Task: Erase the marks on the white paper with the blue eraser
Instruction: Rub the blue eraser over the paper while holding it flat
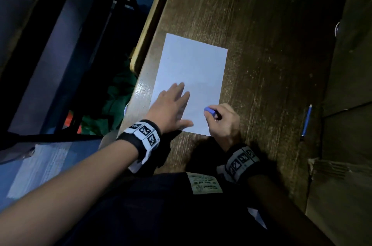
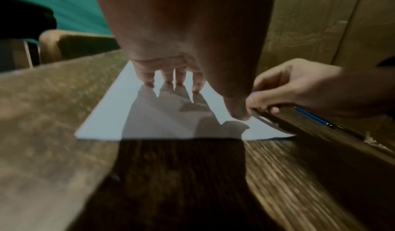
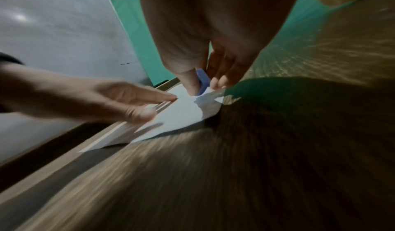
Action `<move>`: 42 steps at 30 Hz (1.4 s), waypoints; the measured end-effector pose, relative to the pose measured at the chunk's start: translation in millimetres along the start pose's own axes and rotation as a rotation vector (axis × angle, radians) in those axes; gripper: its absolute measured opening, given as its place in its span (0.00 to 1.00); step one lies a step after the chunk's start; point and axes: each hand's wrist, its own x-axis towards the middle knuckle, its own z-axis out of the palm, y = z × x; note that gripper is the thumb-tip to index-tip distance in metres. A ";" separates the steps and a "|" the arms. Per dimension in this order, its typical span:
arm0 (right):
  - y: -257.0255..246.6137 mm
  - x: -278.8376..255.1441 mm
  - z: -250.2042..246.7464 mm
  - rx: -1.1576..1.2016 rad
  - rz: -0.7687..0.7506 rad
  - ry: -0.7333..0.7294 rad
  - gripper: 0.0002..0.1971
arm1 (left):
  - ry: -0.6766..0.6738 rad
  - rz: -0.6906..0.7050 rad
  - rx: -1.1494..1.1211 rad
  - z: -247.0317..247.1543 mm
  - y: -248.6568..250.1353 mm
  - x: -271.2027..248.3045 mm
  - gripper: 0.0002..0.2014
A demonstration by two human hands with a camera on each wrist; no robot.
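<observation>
Head view shows my right hand (image 1: pixel 225 122) with its grip pinched on the blue eraser (image 1: pixel 210 111), touching the white paper (image 1: pixel 193 68) at its near right edge. My left hand (image 1: pixel 171 108) lies flat on the paper. One small mark (image 1: pixel 168 58) sits far up-left across the worktop (image 1: pixel 271 44), so I judge the eraser must travel diagonally away.

The paper (image 1: pixel 193 76) lies on the table (image 1: pixel 271 44), with a pen (image 1: pixel 306 122) well to its right.

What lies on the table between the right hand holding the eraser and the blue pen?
Nothing: between the right hand, which grips the blue eraser, and the blue pen, the head view shows only bare wooden table.
</observation>
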 end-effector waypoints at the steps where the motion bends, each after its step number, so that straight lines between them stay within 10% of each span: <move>1: 0.0 6.4 3.1 0.001 -0.005 -0.014 0.03 | -0.050 -0.034 0.042 6.3 4.0 0.4 0.53; 15: -0.6 -4.3 17.2 -0.085 -0.330 -0.261 0.04 | -0.113 -0.110 0.257 10.4 7.1 31.0 0.73; 23: -4.1 38.5 22.3 -0.094 -0.162 -0.088 0.03 | -0.134 -0.112 0.237 8.2 9.0 31.0 0.75; 28: -5.1 11.7 7.8 -0.110 -0.279 -0.297 0.04 | -0.149 -0.127 0.242 7.5 11.4 32.4 0.76; 34: -6.9 52.5 17.4 -0.116 -0.154 -0.084 0.04 | -0.203 -0.150 0.263 1.7 17.4 37.3 0.79; 39: -8.7 1.0 2.1 -0.132 -0.308 -0.378 0.03 | -0.195 -0.154 0.262 1.8 16.3 37.4 0.78; 42: -10.0 47.9 7.2 -0.181 -0.227 -0.257 0.03 | -0.223 -0.153 0.264 1.9 17.4 38.1 0.79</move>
